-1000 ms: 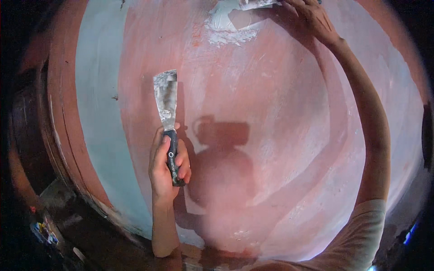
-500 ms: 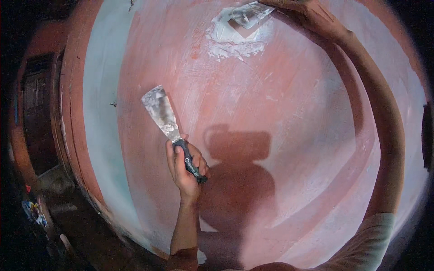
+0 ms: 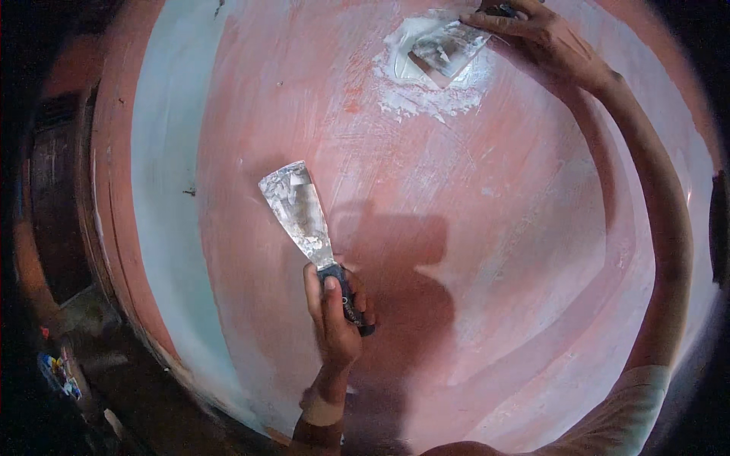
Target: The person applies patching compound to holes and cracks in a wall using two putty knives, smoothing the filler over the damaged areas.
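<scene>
My left hand is wrapped around the dark handle of a putty knife, its blade pointing up and smeared with white filler. High on the pink wall, my right hand grips a second putty knife by its dark handle, which the fingers partly hide. That blade slants down to the left over a white filler patch with ragged edges. Whether the blade touches the patch all along its edge I cannot tell.
A pale blue-white vertical band runs down the wall's left side. Beyond it, at far left, are a dark door and a small heap of colourful items low down. My shadow falls across the wall's middle.
My left hand and its putty knife have shifted right and slightly down. In the picture, the patch, my right hand and its knife sit lower and further right.
</scene>
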The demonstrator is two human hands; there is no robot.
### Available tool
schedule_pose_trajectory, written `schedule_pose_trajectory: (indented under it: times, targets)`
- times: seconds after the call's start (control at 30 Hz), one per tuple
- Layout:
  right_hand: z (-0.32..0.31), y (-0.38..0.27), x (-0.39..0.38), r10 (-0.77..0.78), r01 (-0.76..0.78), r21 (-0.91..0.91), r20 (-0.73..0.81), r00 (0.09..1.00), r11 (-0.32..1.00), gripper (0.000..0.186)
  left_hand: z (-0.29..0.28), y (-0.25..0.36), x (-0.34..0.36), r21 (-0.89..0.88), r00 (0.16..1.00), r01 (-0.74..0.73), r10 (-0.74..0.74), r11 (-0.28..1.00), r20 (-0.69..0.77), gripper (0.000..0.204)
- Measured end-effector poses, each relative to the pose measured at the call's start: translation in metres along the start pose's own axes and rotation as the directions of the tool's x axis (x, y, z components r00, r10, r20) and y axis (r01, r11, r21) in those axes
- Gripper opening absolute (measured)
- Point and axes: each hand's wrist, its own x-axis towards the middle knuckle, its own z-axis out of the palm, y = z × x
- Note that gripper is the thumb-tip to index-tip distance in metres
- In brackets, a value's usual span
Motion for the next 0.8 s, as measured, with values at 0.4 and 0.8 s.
schedule_pose_trajectory:
  times: [0.4, 0.8]
  targets:
    - [-0.008, 0.005, -0.001, 0.087, -0.082, -0.055, 0.112, 0.990, 0.995, 0.049, 0.001, 0.001, 0.001, 0.007, 0.989, 0.143, -0.142, 0.990, -0.051, 0.033]
    - [-0.019, 0.009, -0.011, 0.134, -0.125, -0.082, 0.113, 0.985, 0.989, 0.050, -0.002, 0.005, -0.003, -0.038, 0.989, 0.135, -0.137, 0.990, -0.055, 0.032]
